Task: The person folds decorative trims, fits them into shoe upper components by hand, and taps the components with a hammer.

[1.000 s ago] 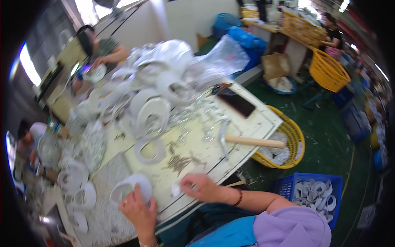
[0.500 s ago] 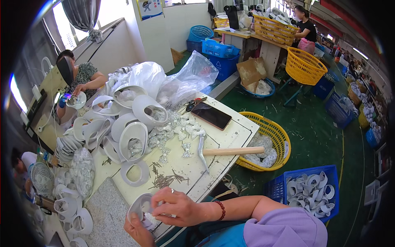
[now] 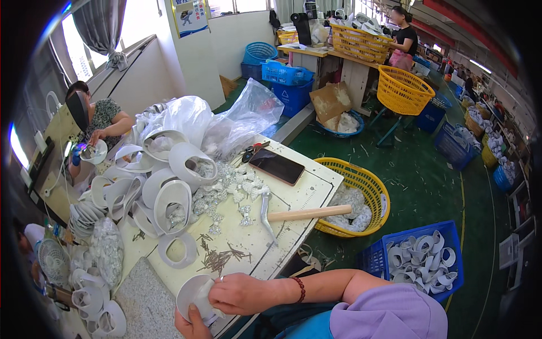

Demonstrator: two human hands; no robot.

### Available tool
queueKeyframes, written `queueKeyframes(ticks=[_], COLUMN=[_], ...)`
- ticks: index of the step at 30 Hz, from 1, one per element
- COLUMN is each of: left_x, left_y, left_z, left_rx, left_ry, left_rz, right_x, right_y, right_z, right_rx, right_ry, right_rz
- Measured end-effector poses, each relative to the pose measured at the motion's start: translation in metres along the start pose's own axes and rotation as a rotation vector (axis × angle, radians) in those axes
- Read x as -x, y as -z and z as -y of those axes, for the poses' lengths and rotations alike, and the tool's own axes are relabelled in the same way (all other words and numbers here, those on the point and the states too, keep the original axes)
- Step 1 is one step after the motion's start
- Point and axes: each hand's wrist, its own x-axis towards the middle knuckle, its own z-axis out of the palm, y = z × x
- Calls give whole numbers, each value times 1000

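Near the table's front edge, my left hand (image 3: 193, 323) grips a white shoe upper (image 3: 192, 294), thumb on its face and the other fingers mostly hidden. My right hand (image 3: 240, 295) is closed at the upper's right side, its fingertips pressed on it; anything small between them is hidden. Just beyond lie a loose ring-shaped white upper (image 3: 177, 251) and scattered brown nails (image 3: 219, 260). Glittery silver bows (image 3: 244, 214) spread over the table, beside a hammer (image 3: 310, 213) with a wooden handle and curved metal head.
A heap of white uppers (image 3: 144, 192) covers the table's left. A phone (image 3: 277, 166) and scissors (image 3: 248, 153) lie at the back. A grey speckled slab (image 3: 145, 299) is at left. Yellow basket (image 3: 381, 198) and blue crate (image 3: 389, 288) stand right. A co-worker (image 3: 110, 121) sits across.
The upper in my hands has turned, so its smooth broad face shows instead of its hollow. My right fingers have come down onto its side. The whole view has shifted slightly.
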Motion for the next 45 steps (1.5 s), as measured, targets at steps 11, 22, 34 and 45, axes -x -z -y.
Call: queueKeyframes(ticks=[11, 22, 34, 45], left_x=[7, 0, 6, 2], left_y=[-5, -2, -12, -5], left_z=[-10, -7, -20, -17], left_rx=[-477, -639, -469, -506], left_ry=[-367, -664, -533, -674], left_rz=[48, 67, 18, 42], right_x=[-14, -24, -25, -25], right_y=[6, 12, 5, 1], right_z=[4, 6, -5, -8], right_rx=[-315, -607, -732, -905], right_ry=[-173, -348, -345, -490], right_rz=[-90, -51, 32, 126])
